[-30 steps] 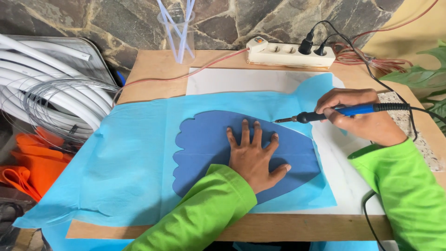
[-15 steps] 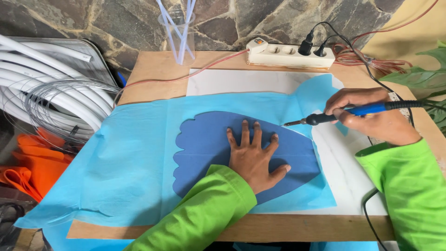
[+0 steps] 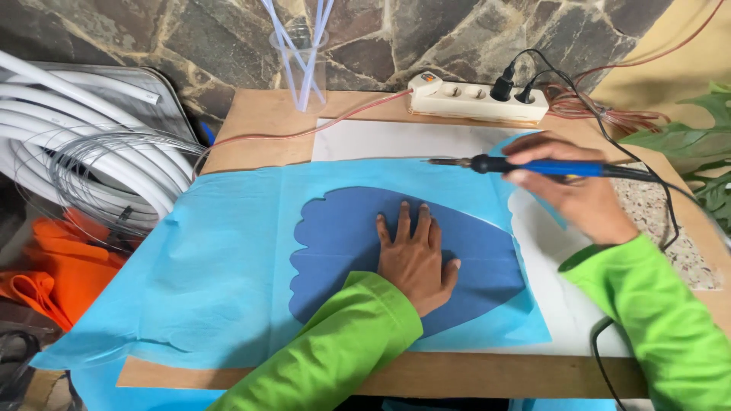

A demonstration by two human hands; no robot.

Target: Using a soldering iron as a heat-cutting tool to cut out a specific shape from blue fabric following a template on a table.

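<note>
Pressing template (image 3: 457,251) flat with spread left hand (image 3: 415,259); right hand (image 3: 571,190) fingers grip iron (image 3: 525,165), tip above template's top edge. Sheet (image 3: 228,266) looks uncut around template.

Shape (image 3: 343,236): on the sheet (image 3: 221,259)
Sheet: on the board (image 3: 251,122)
Power strip (image 3: 476,97): behind the sheet
Cup (image 3: 301,65): left of power strip
Pipes (image 3: 84,144): left of board

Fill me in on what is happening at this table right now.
A person in green sleeves presses the left hand flat on a dark blue leaf-shaped template lying on a light blue sheet. The right hand holds a blue-handled soldering iron above the sheet's far edge, its tip pointing left. A white power strip sits behind, with two plugs in it.
</note>
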